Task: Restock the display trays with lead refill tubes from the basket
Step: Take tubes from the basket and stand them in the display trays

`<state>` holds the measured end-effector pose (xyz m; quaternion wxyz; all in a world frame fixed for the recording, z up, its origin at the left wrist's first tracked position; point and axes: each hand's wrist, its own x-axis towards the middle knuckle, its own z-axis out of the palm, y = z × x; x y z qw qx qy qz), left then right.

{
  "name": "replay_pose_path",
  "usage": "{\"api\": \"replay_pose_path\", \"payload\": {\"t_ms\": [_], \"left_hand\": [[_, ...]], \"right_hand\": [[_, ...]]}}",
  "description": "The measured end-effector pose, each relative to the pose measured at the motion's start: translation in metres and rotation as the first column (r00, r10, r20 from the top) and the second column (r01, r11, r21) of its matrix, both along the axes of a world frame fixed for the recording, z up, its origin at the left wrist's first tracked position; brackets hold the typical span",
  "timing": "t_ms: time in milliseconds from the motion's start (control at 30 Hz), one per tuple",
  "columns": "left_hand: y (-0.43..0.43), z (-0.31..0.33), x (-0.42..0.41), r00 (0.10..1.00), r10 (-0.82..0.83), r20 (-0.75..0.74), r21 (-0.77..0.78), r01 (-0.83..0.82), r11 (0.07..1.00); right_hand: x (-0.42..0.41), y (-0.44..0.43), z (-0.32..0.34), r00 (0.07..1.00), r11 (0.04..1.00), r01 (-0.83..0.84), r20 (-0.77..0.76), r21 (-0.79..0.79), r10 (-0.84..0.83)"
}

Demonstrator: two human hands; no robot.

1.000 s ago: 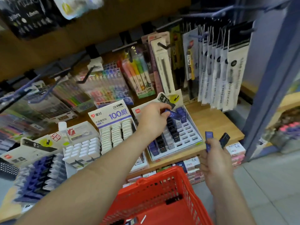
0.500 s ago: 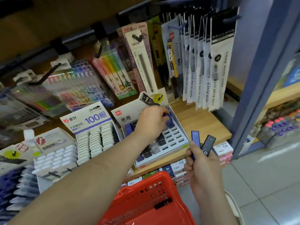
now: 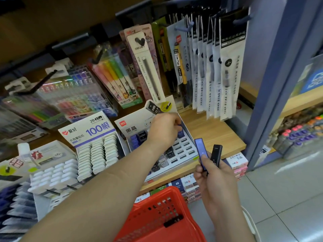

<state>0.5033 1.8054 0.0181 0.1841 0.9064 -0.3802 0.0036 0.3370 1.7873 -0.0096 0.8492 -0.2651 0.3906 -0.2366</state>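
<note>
Lead refill tubes, one slim blue plastic tube [image 3: 201, 152] and one black plastic tube [image 3: 216, 153], stand side by side in the right hand [image 3: 215, 179], pinched at their lower ends by curled fingers, just in front of the pale wooden shelf [image 3: 220, 137]. The left hand [image 3: 163, 131] reaches over the white cardboard display tray [image 3: 189, 151] with its fingers curled, nipping another blue tube [image 3: 179, 126] at the tray's back right corner. Black and blue tubes fill the tray's left slots; the right slots gape. Below the forearms is the red perforated plastic basket [image 3: 157, 217].
</note>
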Motion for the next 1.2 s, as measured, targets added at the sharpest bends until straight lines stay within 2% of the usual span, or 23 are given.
{"api": "replay_pose_path", "payload": {"t_ms": [100, 167, 233, 267, 333, 500, 600, 733, 833, 900, 1000, 1067, 1133, 1200], "left_hand": [[0.003, 0.005, -0.006, 0.999, -0.022, 0.042, 0.042, 0.02, 0.999], [0.008, 0.015, -0.018, 1.0, -0.022, -0.007, -0.028, 0.022, 0.999], [0.018, 0.026, -0.037, 0.954, -0.045, -0.297, -0.154, -0.002, 0.988], [0.024, 0.031, -0.046, 0.888, -0.082, -0.452, -0.198, -0.01, 0.98], [0.037, 0.034, -0.057, 0.811, -0.128, -0.571, -0.211, 0.006, 0.977], [0.06, 0.029, -0.063, 0.775, -0.017, -0.632, -0.347, -0.263, 0.9], [0.069, 0.024, -0.069, 0.755, 0.028, -0.655, -0.34, -0.328, 0.881], [0.07, 0.024, -0.079, 0.794, 0.047, -0.606, -0.29, -0.276, 0.916], [0.068, 0.026, -0.078, 0.872, 0.04, -0.488, -0.281, -0.201, 0.938], [0.066, 0.032, -0.072, 0.852, -0.005, -0.524, -0.307, -0.183, 0.934], [0.063, 0.043, -0.059, 0.787, -0.042, -0.616, -0.213, -0.115, 0.97], [0.061, 0.049, -0.051, 0.77, -0.019, -0.638, -0.175, -0.121, 0.977], [0.057, 0.052, -0.04, 0.773, 0.008, -0.634, -0.229, -0.198, 0.953], [0.053, 0.049, -0.028, 0.812, 0.071, -0.579, -0.285, -0.283, 0.916]], "right_hand": [[0.0, 0.001, 0.0, 1.0, 1.0, 0.003, 0.025, -0.01, -0.003], [0.001, 0.001, 0.001, 1.0, 1.0, -0.003, 0.029, -0.014, 0.004], [0.002, 0.002, 0.003, 0.999, 1.0, -0.018, 0.032, -0.019, 0.019], [0.003, 0.002, 0.004, 0.999, 0.999, -0.028, 0.034, -0.026, 0.029], [0.003, 0.004, 0.006, 0.998, 0.998, -0.047, 0.036, -0.037, 0.048], [0.004, 0.006, 0.014, 0.992, 0.996, 0.019, 0.124, 0.086, -0.03], [0.005, 0.007, 0.017, 0.982, 0.994, 0.029, 0.181, 0.108, -0.049], [0.008, 0.014, 0.011, 0.992, 0.993, -0.087, 0.086, -0.075, 0.094], [0.008, 0.016, 0.011, 0.98, 0.973, -0.174, 0.074, -0.151, 0.187], [0.006, 0.016, 0.013, 0.958, 0.952, -0.246, 0.102, -0.182, 0.267], [0.005, 0.015, 0.013, 0.941, 0.898, -0.33, -0.022, -0.29, 0.339], [0.006, 0.014, 0.01, 0.958, 0.911, -0.288, -0.082, -0.295, 0.276], [0.006, 0.012, 0.004, 0.986, 0.968, -0.149, -0.1, -0.204, 0.131], [0.003, 0.007, -0.005, 0.988, 0.991, -0.007, -0.152, -0.133, -0.014]]}}
